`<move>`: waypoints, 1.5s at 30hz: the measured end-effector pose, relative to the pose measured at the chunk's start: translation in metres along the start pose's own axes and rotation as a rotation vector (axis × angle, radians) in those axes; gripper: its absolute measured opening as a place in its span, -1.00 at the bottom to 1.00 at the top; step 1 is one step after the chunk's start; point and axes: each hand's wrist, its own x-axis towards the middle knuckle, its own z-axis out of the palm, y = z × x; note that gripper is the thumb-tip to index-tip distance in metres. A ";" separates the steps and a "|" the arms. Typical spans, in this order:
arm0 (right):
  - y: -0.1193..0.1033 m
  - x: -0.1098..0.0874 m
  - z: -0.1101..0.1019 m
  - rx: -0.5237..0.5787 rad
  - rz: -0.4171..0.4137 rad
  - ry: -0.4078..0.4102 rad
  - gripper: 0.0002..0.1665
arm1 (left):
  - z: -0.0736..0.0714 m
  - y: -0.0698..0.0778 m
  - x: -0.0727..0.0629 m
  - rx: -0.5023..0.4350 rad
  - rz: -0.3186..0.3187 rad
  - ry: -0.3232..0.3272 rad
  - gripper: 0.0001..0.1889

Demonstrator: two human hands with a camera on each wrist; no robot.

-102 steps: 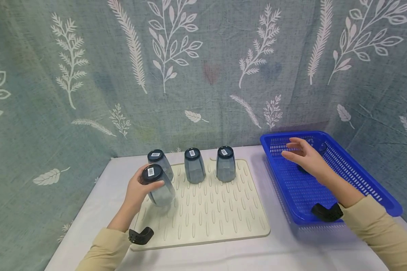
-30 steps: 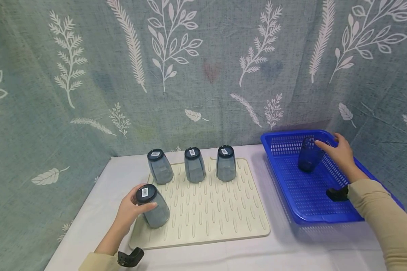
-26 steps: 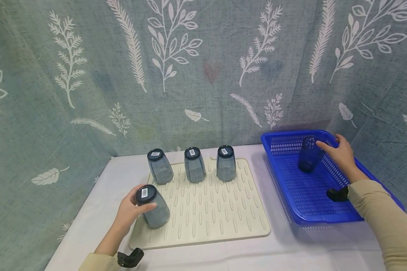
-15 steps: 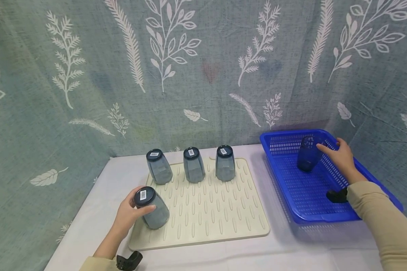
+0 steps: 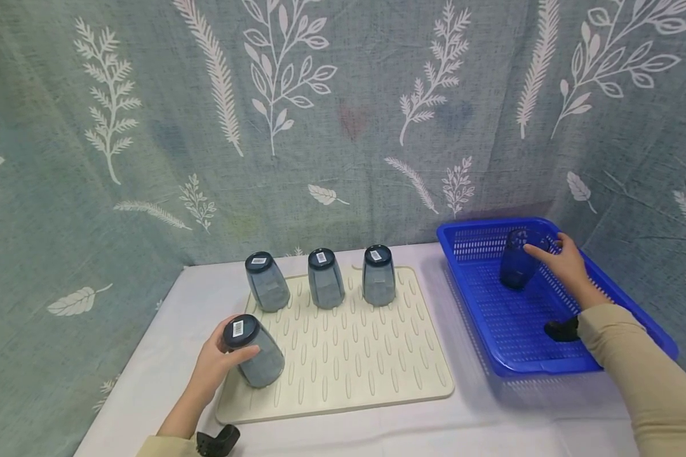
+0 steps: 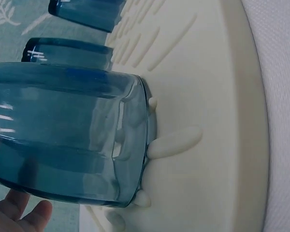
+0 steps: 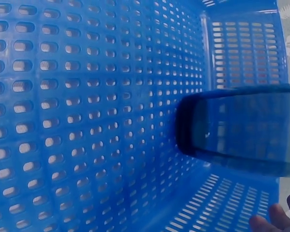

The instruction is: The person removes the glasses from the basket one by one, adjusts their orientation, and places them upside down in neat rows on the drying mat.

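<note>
At the mat's front left corner, my left hand point(image 5: 213, 362) holds an upside-down smoky blue drinking glass point(image 5: 257, 362), thumb in front and fingers behind. In the left wrist view, the rim of this glass point(image 6: 82, 145) is at the ribbed cream mat point(image 6: 198, 193), and fingertips point(image 6: 36, 217) reach its side. My right hand point(image 5: 566, 263) is inside the blue basket point(image 5: 497, 349), spread around the upper right of an upright glass point(image 5: 514, 263). The right wrist view shows fingertips point(image 7: 280, 220) apart from that glass point(image 7: 241, 130); my thumb is hidden there.
Along the back of the drying mat point(image 5: 354, 381) stand three more upside-down glasses: a left one point(image 5: 270, 285), a middle one point(image 5: 327, 282) and a right one point(image 5: 379, 279). A leaf-patterned curtain point(image 5: 343, 114) hangs behind the white-covered table point(image 5: 411, 431).
My left hand has brought its glass toward the front left corner of the mat. My right hand went deeper right in the basket, then shifted left, closer to the upright glass.
</note>
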 end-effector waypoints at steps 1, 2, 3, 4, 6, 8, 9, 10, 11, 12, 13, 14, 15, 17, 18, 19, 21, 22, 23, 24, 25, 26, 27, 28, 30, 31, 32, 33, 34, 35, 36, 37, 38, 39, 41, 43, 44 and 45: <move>0.000 0.000 0.001 0.001 0.006 -0.008 0.16 | 0.000 -0.001 0.000 -0.001 0.001 0.001 -0.17; -0.001 0.000 0.001 0.001 0.010 -0.014 0.17 | 0.000 -0.001 0.000 -0.002 0.001 0.001 -0.17; -0.001 0.000 0.002 0.000 0.014 -0.020 0.18 | 0.000 -0.001 0.000 -0.002 0.001 0.001 -0.17; -0.001 0.000 0.003 -0.001 0.017 -0.024 0.19 | 0.000 -0.001 0.000 -0.001 0.001 0.001 -0.17; -0.001 0.001 0.004 -0.003 0.025 -0.037 0.21 | 0.000 -0.001 0.000 -0.002 0.003 0.001 -0.17; -0.001 0.001 0.005 0.001 0.034 -0.045 0.22 | 0.000 -0.001 0.000 -0.003 0.007 0.000 -0.18; 0.000 0.001 0.006 0.001 0.037 -0.046 0.22 | 0.000 -0.001 0.000 -0.003 0.008 -0.001 -0.19; 0.000 0.001 0.006 0.001 0.037 -0.048 0.22 | 0.000 -0.001 -0.001 -0.005 0.012 -0.002 -0.19; 0.001 0.002 0.007 0.002 0.038 -0.049 0.23 | 0.000 0.000 -0.001 -0.007 0.014 -0.002 -0.20; 0.001 0.002 0.008 0.004 0.036 -0.050 0.23 | -0.001 0.000 -0.001 -0.006 0.016 -0.002 -0.20; 0.001 0.003 0.008 0.008 0.037 -0.052 0.23 | -0.001 0.000 -0.001 -0.008 0.017 -0.003 -0.21; 0.001 0.003 0.009 0.014 0.034 -0.055 0.23 | -0.001 0.000 -0.002 -0.008 0.018 -0.003 -0.21; 0.002 0.004 0.009 0.015 0.032 -0.057 0.23 | -0.001 0.000 -0.002 -0.009 0.019 -0.003 -0.21; 0.001 0.004 0.010 0.021 0.031 -0.058 0.24 | -0.001 0.000 -0.002 -0.008 0.018 -0.001 -0.22; 0.001 0.005 0.011 0.022 0.030 -0.058 0.24 | -0.001 -0.001 -0.002 -0.006 0.020 -0.001 -0.22; 0.001 0.005 0.011 0.021 0.031 -0.058 0.24 | -0.001 -0.001 -0.002 -0.006 0.020 -0.001 -0.23; 0.002 0.005 0.012 0.020 0.027 -0.059 0.24 | -0.001 -0.001 -0.002 -0.001 0.021 -0.001 -0.22; 0.002 0.005 0.013 0.023 0.027 -0.060 0.24 | -0.001 -0.001 -0.002 0.003 0.019 -0.001 -0.21; 0.002 0.005 0.013 0.027 0.027 -0.062 0.24 | 0.000 -0.001 -0.002 0.006 0.017 -0.003 -0.21; 0.003 0.006 0.013 0.032 0.025 -0.065 0.24 | 0.000 -0.001 -0.002 0.010 0.015 -0.003 -0.20; 0.004 0.006 0.014 0.035 0.025 -0.067 0.24 | 0.000 -0.001 -0.002 0.014 0.011 -0.004 -0.19; 0.004 0.006 0.014 0.041 0.024 -0.069 0.25 | 0.000 -0.001 -0.002 0.019 0.007 -0.003 -0.18; 0.005 0.006 0.014 0.047 0.023 -0.074 0.25 | 0.000 -0.001 -0.002 0.023 0.003 -0.003 -0.18; 0.005 0.007 0.014 0.053 0.023 -0.077 0.25 | 0.000 -0.001 -0.002 0.024 0.002 -0.003 -0.18; 0.005 0.007 0.015 0.059 0.021 -0.084 0.24 | 0.000 -0.001 -0.001 0.027 0.001 -0.002 -0.18; 0.005 0.006 0.015 0.060 0.019 -0.087 0.24 | 0.000 -0.001 -0.001 0.027 0.000 -0.003 -0.19; 0.005 0.006 0.015 0.063 0.017 -0.089 0.23 | 0.000 -0.001 -0.001 0.028 -0.001 -0.002 -0.19; 0.005 0.006 0.015 0.066 0.016 -0.093 0.23 | 0.000 -0.002 -0.001 0.028 -0.001 -0.002 -0.19; 0.006 0.006 0.015 0.067 0.015 -0.096 0.23 | 0.000 -0.002 -0.001 0.029 -0.002 -0.002 -0.19; 0.005 0.006 0.015 0.068 0.014 -0.097 0.22 | 0.000 -0.002 -0.001 0.029 -0.003 -0.001 -0.19; 0.005 0.006 0.016 0.070 0.015 -0.098 0.22 | 0.000 -0.003 -0.001 0.029 -0.003 -0.001 -0.19; 0.005 0.006 0.016 0.073 0.016 -0.099 0.22 | 0.000 -0.003 -0.001 0.027 -0.002 0.000 -0.20; 0.005 0.006 0.016 0.078 0.016 -0.099 0.22 | 0.000 -0.003 -0.001 0.026 -0.002 0.001 -0.19; 0.005 0.006 0.016 0.084 0.016 -0.100 0.22 | 0.000 -0.003 -0.001 0.023 0.000 0.002 -0.19; 0.005 0.006 0.017 0.095 0.017 -0.097 0.22 | 0.000 -0.003 -0.001 0.017 0.002 0.003 -0.19; 0.004 0.007 0.018 0.112 0.018 -0.092 0.22 | 0.000 -0.003 -0.001 0.013 0.003 0.005 -0.18; 0.005 0.007 0.018 0.120 0.017 -0.090 0.22 | 0.000 -0.003 -0.001 0.011 0.004 0.006 -0.18; 0.005 0.008 0.018 0.126 0.017 -0.090 0.21 | 0.001 -0.003 -0.001 0.011 0.006 0.006 -0.18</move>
